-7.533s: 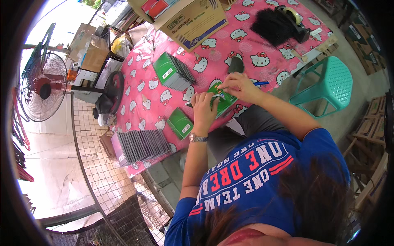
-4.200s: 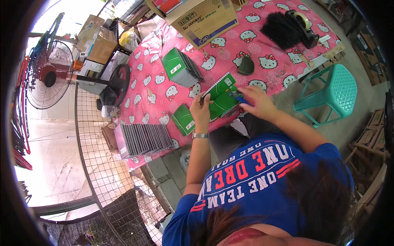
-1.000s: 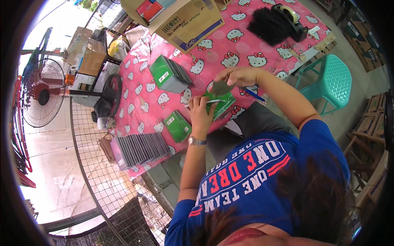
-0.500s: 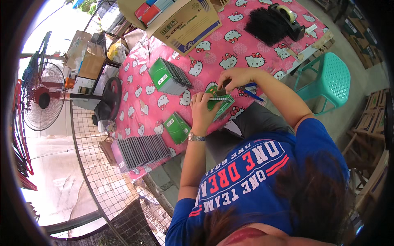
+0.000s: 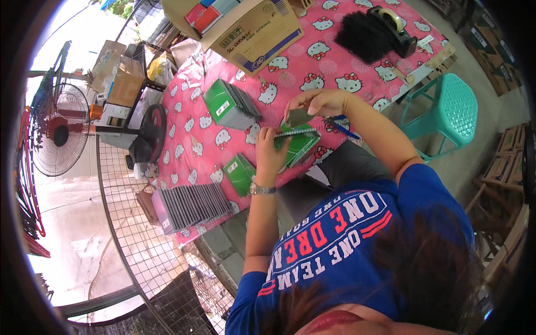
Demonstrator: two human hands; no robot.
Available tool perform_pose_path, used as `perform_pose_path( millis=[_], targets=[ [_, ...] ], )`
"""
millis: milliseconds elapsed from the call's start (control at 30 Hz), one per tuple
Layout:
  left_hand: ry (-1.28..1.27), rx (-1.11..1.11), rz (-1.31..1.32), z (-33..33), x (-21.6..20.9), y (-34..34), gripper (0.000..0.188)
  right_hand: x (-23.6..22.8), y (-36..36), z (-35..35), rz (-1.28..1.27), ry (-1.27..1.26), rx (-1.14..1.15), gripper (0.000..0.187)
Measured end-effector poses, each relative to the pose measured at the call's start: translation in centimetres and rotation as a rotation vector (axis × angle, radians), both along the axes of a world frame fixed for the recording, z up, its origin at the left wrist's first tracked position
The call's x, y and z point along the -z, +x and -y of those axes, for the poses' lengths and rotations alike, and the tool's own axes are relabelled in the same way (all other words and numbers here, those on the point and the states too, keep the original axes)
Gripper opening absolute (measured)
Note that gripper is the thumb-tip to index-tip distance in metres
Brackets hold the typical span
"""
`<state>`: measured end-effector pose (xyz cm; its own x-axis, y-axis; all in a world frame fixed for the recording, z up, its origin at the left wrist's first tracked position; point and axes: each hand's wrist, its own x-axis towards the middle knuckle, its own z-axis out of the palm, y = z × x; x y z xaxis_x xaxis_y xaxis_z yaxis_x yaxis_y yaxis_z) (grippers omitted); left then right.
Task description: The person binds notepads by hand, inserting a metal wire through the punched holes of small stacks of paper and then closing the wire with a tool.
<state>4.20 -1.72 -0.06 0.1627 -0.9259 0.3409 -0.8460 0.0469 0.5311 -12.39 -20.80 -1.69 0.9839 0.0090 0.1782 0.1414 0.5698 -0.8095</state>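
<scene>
A green spiral-bound notebook point(image 5: 301, 146) lies in front of me at the table's near edge, its coil point(image 5: 293, 133) along the far side. My left hand point(image 5: 271, 149) is closed on its left end, thumb and fingers at the bound edge. Just above the coil, my right hand point(image 5: 321, 104) pinches a small dark olive flat piece point(image 5: 300, 116). I cannot tell whether that piece is loose or part of the notebook. A blue-handled tool point(image 5: 345, 129), perhaps pliers, lies beside the notebook, below my right wrist.
Green notebooks are stacked at left point(image 5: 228, 105), with more green ones point(image 5: 240, 174) nearer me and a row of spiral-bound ones point(image 5: 192, 206) in the corner. A carton point(image 5: 254, 36), a black bristly heap point(image 5: 364, 38) and a tape dispenser point(image 5: 401, 34) stand farther back. A teal stool point(image 5: 455, 109) is at right.
My right hand has shifted slightly left and up from the coil, and the dark olive piece now shows plainly in its fingers. My left hand has stayed on the notebook.
</scene>
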Motion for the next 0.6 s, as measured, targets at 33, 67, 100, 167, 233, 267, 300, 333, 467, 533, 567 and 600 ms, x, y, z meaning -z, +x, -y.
perform_pose_path(
  millis=[33,67,100,167,233,267,300,333,467,533,567,600],
  targets=[
    [0.022,-0.006,-0.019,0.1,0.2,0.4,0.029,-0.7,0.2,-0.2,-0.002,0.007,-0.005,0.048],
    [0.044,-0.012,-0.039,-0.1,0.4,0.7,0.027,-1.4,0.6,-0.2,-0.194,-0.286,0.014,0.048],
    [0.039,-0.011,-0.035,0.0,0.3,0.6,0.027,-1.9,0.8,0.1,-0.38,-0.591,0.041,0.048],
    [0.15,-0.071,-0.221,0.0,0.0,0.4,0.025,-1.1,0.9,0.2,-0.199,-0.321,0.019,0.046],
    [0.132,-0.064,-0.267,0.0,0.9,1.0,0.025,0.1,1.2,0.0,-0.025,-0.04,-0.022,0.045],
    [0.112,-0.049,-0.313,-0.1,1.3,1.2,0.024,0.4,1.5,0.6,-0.223,-0.3,0.016,0.045],
    [0.112,-0.045,-0.313,-0.1,1.5,1.2,0.024,1.2,1.6,1.5,-0.423,-0.56,0.065,0.045],
    [0.16,-0.069,-0.316,0.0,1.2,1.1,0.022,2.2,1.2,2.3,-0.421,-0.568,0.071,0.045],
    [0.168,-0.135,-0.444,-0.2,1.9,1.4,0.014,7.6,-3.1,2.5,-0.587,-1.576,0.699,0.053],
    [0.054,-0.179,-0.584,-0.7,2.2,0.8,0.013,8.3,-4.8,0.0,-0.51,-1.576,0.947,0.06],
    [-0.063,-0.213,-0.719,-0.9,2.3,0.5,0.012,7.9,-5.9,-2.2,-0.489,-1.563,1.077,0.063],
    [-0.069,-0.218,-0.722,-1.0,2.7,0.5,0.012,8.1,-7.3,-4.3,-0.534,-1.634,1.011,0.065]
  ],
)
